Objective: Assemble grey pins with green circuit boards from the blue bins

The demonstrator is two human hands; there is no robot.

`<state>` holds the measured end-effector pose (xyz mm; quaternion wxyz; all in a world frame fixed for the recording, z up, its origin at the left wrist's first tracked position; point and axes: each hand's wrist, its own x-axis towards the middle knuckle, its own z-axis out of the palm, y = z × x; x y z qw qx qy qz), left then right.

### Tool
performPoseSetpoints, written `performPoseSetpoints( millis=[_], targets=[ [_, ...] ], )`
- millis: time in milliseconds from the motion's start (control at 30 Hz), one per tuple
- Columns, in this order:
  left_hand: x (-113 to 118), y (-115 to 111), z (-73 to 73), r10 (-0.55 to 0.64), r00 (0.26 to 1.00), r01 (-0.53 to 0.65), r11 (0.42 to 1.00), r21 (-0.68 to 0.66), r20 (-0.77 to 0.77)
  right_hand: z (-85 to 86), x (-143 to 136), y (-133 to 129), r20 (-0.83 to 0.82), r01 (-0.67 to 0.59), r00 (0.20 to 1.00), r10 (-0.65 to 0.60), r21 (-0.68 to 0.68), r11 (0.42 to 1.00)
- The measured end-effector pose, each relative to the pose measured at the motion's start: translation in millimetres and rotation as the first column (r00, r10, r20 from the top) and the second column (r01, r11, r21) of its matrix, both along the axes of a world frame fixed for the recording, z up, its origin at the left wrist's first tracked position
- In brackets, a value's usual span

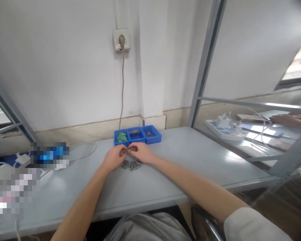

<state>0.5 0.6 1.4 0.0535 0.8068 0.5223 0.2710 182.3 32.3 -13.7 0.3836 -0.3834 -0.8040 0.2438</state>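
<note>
My left hand (115,157) and my right hand (141,152) meet fingertip to fingertip just in front of the blue bins. Both are pinched on a small thing between them, too tiny to make out. Below the fingers, several small metal cylinders (131,165) lie on the grey table (190,160). Behind my hands stand a blue bin with green pieces (121,136), a blue bin with upright cylinders in rows (134,133) and a blue bin with small loose parts (150,134).
A wall socket (121,40) has a plug and a cord hanging behind the bins. Thin cable (86,155) and blurred items lie at the left. Past the metal frame (205,60), a power strip (222,130) and another person's hand (288,119) are visible.
</note>
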Motion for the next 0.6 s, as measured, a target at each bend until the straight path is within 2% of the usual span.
performPoseSetpoints(
  millis=[233, 367, 600],
  targets=[
    [0, 0, 2.9, 0.028, 0.999, -0.029, 0.999, 0.033, 0.02, 0.7, -3, -3, -0.125, -0.046, 0.991, 0.043, -0.021, 0.999],
    [-1, 0, 3.2, 0.006, 0.999, -0.007, 0.999, 0.038, 0.037, 3.5, -4, -6, -0.206, -0.098, 0.975, 0.084, -0.059, 0.993],
    [2, -4, 4.7, 0.0, 0.998, -0.003, 0.999, 0.05, 0.064, -7.3, -7, 4, -0.397, -0.235, 0.905, 0.154, -0.166, 0.958]
  ],
)
